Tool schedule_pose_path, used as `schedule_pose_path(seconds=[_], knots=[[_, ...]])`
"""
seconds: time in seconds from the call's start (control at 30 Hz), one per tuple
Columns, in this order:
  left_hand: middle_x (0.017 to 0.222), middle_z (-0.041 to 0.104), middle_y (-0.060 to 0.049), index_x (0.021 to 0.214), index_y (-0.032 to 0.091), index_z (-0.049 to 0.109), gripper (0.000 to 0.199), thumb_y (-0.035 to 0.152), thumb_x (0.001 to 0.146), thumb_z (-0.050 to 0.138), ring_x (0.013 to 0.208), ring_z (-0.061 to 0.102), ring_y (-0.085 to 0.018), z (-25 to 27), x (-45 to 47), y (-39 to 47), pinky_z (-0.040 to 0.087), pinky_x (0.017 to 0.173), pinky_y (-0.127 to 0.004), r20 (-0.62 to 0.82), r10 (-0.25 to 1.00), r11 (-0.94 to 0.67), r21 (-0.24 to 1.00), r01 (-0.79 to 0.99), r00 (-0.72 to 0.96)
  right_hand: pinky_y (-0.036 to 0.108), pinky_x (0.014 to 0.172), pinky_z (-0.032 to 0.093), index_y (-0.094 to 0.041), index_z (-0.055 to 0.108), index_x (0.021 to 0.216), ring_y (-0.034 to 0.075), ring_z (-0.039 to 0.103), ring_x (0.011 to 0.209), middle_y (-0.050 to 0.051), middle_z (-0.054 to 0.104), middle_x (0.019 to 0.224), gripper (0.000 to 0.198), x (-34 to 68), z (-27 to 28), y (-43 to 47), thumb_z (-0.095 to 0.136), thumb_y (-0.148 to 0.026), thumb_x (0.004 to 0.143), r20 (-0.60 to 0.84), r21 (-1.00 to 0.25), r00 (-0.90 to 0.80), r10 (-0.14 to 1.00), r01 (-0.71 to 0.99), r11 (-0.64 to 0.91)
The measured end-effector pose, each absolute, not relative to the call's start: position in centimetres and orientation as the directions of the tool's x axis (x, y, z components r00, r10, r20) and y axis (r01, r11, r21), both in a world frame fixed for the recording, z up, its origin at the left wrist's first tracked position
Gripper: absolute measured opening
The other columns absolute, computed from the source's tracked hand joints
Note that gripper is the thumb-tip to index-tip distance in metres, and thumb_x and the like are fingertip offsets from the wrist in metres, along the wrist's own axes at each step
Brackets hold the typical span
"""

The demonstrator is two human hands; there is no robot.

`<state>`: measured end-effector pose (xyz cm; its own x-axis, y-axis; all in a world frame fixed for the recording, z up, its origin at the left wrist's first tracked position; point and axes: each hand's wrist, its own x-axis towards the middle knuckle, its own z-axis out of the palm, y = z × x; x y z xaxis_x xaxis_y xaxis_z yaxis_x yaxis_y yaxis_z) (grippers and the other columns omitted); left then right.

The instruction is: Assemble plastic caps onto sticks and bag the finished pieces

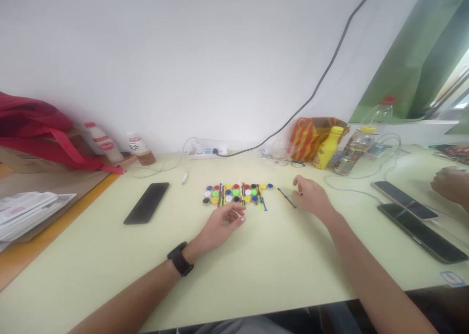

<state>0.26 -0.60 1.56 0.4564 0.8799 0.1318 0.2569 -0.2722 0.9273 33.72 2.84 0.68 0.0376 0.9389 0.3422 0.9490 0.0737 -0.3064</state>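
On the table, rows of small round coloured discs (229, 193) lie in a compact block. Thin coloured sticks (260, 197) run between the columns of discs. My left hand (222, 226), with a black watch on its wrist, hovers at the near edge of the block. Its fingers are loosely bent and apart, with nothing seen in them. To the right of the block my right hand (311, 196) is beside a single blue stick (286, 197) lying slantwise. The fingers of that hand are bent, with a gap at the tips and nothing visible held.
A black phone (147, 203) lies left; two more phones (405, 200) lie right, near another person's hand (452, 185). Bottles, a striped bag (306, 141) and a power strip (207, 149) line the wall. Papers (32, 211) and a red bag (32, 119) are far left.
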Motion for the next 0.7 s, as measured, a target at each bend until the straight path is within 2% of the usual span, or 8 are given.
schedule_pose_path(seconds=[0.03,0.13,0.23,0.43,0.57,0.7], knots=[[0.098,0.072,-0.008,0.111,0.020,0.069,0.029,0.042,0.091,0.067,0.087,0.067,-0.020,1.6,0.3,-0.6,0.055,0.081,-0.035,0.131,0.880,-0.272,0.927,0.258,0.457,0.032,0.067,0.036,-0.023,0.045,0.079,0.021,0.054,0.075,0.002,0.057,0.077,0.014,33.6,1.0,2.8,0.058,-0.018,0.080,0.398,-0.344,0.015,0.917,0.929,0.134],[0.098,0.072,-0.007,0.111,0.020,0.069,0.030,0.042,0.091,0.067,0.086,0.067,-0.019,1.6,0.3,-0.6,0.055,0.081,-0.035,0.134,0.878,-0.275,0.927,0.256,0.459,0.035,0.073,0.041,-0.023,0.028,0.065,0.021,0.052,0.079,0.004,0.053,0.082,0.034,33.1,1.9,2.8,0.053,-0.023,0.088,0.564,-0.451,0.009,0.826,0.841,0.299],[0.098,0.072,-0.008,0.111,0.020,0.069,0.029,0.042,0.091,0.067,0.086,0.067,-0.019,1.5,0.3,-0.6,0.055,0.080,-0.034,0.124,0.879,-0.267,0.928,0.261,0.460,0.038,0.077,0.043,-0.023,0.020,0.061,0.021,0.050,0.078,0.006,0.054,0.084,0.043,33.1,2.1,3.1,0.050,-0.026,0.091,0.628,-0.506,0.058,0.776,0.788,0.350],[0.098,0.072,-0.008,0.110,0.020,0.069,0.029,0.042,0.091,0.067,0.087,0.067,-0.020,1.7,0.3,-0.6,0.055,0.081,-0.035,0.121,0.879,-0.269,0.924,0.270,0.461,0.038,0.079,0.041,-0.022,0.022,0.059,0.024,0.054,0.090,0.008,0.068,0.096,0.040,34.3,1.5,3.6,0.050,-0.020,0.088,0.540,-0.490,0.025,0.841,0.822,0.290],[0.099,0.072,-0.009,0.110,0.020,0.069,0.029,0.042,0.092,0.066,0.088,0.067,-0.020,1.8,0.3,-0.7,0.054,0.081,-0.035,0.114,0.878,-0.268,0.922,0.280,0.465,0.037,0.079,0.041,-0.020,0.028,0.059,0.024,0.056,0.092,0.006,0.071,0.103,0.034,34.5,1.4,3.4,0.047,-0.016,0.087,0.465,-0.453,-0.023,0.885,0.853,0.260],[0.098,0.071,-0.008,0.109,0.020,0.068,0.028,0.042,0.092,0.066,0.088,0.066,-0.020,1.7,0.2,-0.7,0.054,0.082,-0.035,0.118,0.877,-0.269,0.923,0.273,0.466,0.039,0.084,0.041,-0.021,0.037,0.058,0.024,0.057,0.089,0.007,0.070,0.098,0.039,34.3,1.6,3.6,0.053,-0.029,0.092,0.542,-0.458,0.039,0.839,0.851,0.257]])
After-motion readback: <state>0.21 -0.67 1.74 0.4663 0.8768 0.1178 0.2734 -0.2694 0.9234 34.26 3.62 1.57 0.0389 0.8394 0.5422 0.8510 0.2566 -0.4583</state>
